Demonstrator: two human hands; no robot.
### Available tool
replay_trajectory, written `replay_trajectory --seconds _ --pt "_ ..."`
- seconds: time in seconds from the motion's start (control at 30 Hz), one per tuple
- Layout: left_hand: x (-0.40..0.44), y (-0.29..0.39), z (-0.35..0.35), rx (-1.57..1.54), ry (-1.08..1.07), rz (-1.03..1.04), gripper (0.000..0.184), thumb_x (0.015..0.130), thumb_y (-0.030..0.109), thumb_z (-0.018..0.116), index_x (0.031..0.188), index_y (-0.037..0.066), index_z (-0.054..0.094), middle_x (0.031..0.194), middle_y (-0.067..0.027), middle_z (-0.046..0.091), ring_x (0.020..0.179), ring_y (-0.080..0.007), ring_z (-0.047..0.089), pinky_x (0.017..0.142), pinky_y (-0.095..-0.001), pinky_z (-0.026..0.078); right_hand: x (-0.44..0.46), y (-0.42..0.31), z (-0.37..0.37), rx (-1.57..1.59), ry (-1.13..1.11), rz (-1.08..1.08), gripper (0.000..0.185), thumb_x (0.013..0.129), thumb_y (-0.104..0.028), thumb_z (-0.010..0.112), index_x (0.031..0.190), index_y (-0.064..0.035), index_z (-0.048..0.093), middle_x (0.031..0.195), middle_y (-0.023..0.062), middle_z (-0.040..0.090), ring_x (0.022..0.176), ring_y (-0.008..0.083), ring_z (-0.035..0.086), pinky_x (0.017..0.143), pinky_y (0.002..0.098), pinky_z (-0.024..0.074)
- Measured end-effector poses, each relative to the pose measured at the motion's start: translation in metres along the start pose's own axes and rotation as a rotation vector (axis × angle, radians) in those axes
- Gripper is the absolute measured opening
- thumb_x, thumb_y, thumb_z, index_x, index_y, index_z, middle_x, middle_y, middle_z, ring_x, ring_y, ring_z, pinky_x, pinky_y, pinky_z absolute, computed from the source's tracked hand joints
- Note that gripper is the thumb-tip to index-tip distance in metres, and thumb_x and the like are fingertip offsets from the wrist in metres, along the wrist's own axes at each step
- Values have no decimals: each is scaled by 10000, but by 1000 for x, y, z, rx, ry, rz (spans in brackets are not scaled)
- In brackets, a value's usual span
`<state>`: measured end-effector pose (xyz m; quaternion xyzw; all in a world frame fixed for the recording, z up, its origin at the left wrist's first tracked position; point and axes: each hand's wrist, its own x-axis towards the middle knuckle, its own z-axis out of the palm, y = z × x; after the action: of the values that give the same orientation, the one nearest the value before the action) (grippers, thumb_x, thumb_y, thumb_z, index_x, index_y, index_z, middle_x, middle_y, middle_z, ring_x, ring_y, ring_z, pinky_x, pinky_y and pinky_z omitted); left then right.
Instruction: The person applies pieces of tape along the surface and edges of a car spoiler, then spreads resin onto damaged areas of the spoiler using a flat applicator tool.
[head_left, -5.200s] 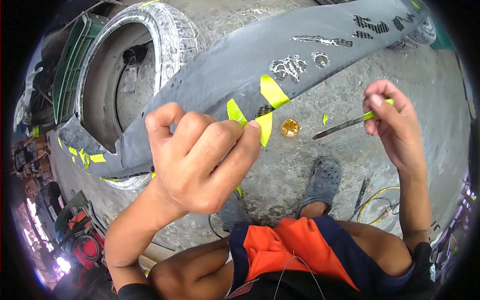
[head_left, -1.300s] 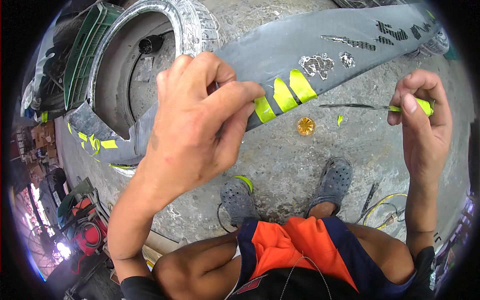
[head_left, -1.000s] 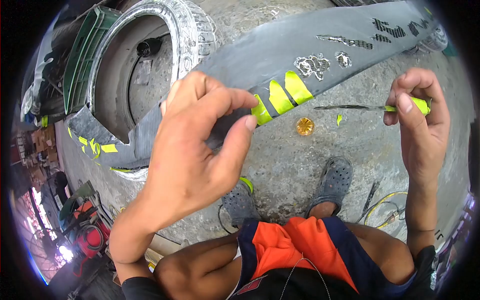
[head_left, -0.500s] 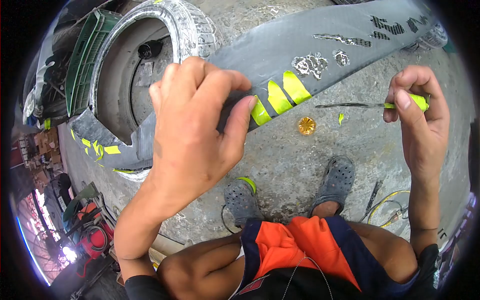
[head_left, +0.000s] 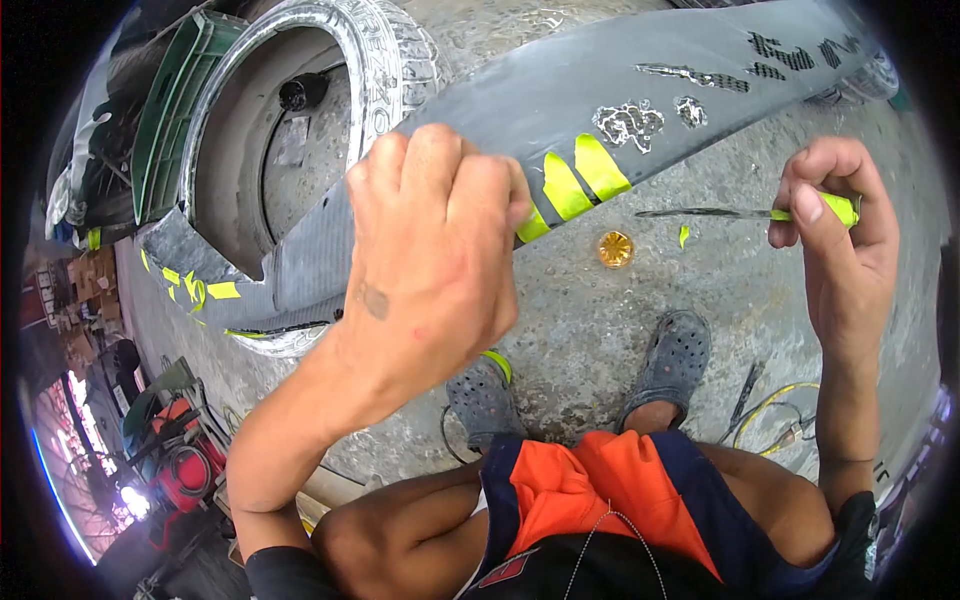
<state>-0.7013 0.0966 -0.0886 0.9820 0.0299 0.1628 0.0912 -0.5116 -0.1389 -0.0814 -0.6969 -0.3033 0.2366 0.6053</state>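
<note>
My left hand (head_left: 440,235) is closed, with its curled fingers at a strip of yellow-green tape (head_left: 533,228) on the edge of a long grey panel (head_left: 500,105). Its fingertips are mostly hidden, so what they pinch does not show. Two more tape strips (head_left: 602,168) sit just to the right on the same edge. My right hand (head_left: 840,235) is closed around the yellow-green handle of a thin dark blade (head_left: 700,212), which points left, apart from the panel. Rough patches (head_left: 628,126) and dark mesh-like openings (head_left: 785,52) mark the panel's surface.
A whitish tyre (head_left: 392,60) lies under the panel's left part, beside a green crate (head_left: 180,120). On the concrete floor are an amber round dish (head_left: 615,249), a tape scrap (head_left: 684,236) and a yellow cable (head_left: 765,405). Red equipment (head_left: 190,470) stands at lower left.
My left hand has moved right and its fingers have curled closed over the leftmost tape strip. My right hand keeps its place with the blade.
</note>
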Motion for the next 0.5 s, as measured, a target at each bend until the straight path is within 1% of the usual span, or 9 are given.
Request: replay_trajectory --seconds 0.07,0.2,0.27,0.3,0.37,0.4,0.43,0.5 --pt "-5 10 -9 -102 -81 -44 150 854 -22 659 971 43 591 917 -130 500 861 -318 471 782 -419 358 0 1 -1 -4 12 3 179 974 -106 663 1131 -28 625 954 8 606 832 65 580 717 234 540" --pt "-25 12 -8 -175 -76 -44 192 826 -36 673 982 44 595 923 -126 507 852 -312 467 788 -415 355 -1 4 -7 -2 -10 -3 176 972 -103 664 1128 -31 625 953 5 603 827 66 578 711 233 535" --pt "-35 11 -11 -182 -90 59 209 818 26 719 987 50 599 927 -112 513 853 -295 464 784 -411 358 0 5 -7 13 -18 -2 175 972 -102 664 1127 -32 625 951 4 602 825 67 578 709 233 533" --pt "-37 10 -13 -184 -90 59 209 818 26 719 987 50 599 927 -112 513 853 -295 464 784 -411 358 1 4 -6 10 -3 8 176 971 -101 665 1127 -30 624 950 5 602 824 68 578 708 233 531" --pt "-39 9 -16 -141 4 119 346 783 128 801 1075 43 635 950 -108 526 894 -288 483 785 -397 365 1 5 -5 9 11 21 177 971 -101 666 1127 -29 624 949 5 602 823 70 578 706 233 529" --pt "-35 9 -19 -139 4 117 346 783 128 801 1075 43 635 950 -108 526 894 -288 483 785 -397 365 1 5 -4 10 10 20 177 971 -100 667 1127 -29 624 949 6 603 824 70 579 707 233 529" --pt "-27 9 -23 -125 -16 72 437 760 164 828 1133 36 642 968 -117 532 917 -287 489 785 -389 367 2 4 -3 10 9 19 177 971 -100 667 1127 -29 624 950 7 603 824 71 580 708 234 530" --pt "-23 4 -16 -142 -9 31 556 721 185 864 1212 32 651 978 -113 556 935 -276 508 787 -375 369 2 4 -1 11 -3 12 177 971 -98 667 1128 -29 623 952 8 604 826 71 582 709 234 530"
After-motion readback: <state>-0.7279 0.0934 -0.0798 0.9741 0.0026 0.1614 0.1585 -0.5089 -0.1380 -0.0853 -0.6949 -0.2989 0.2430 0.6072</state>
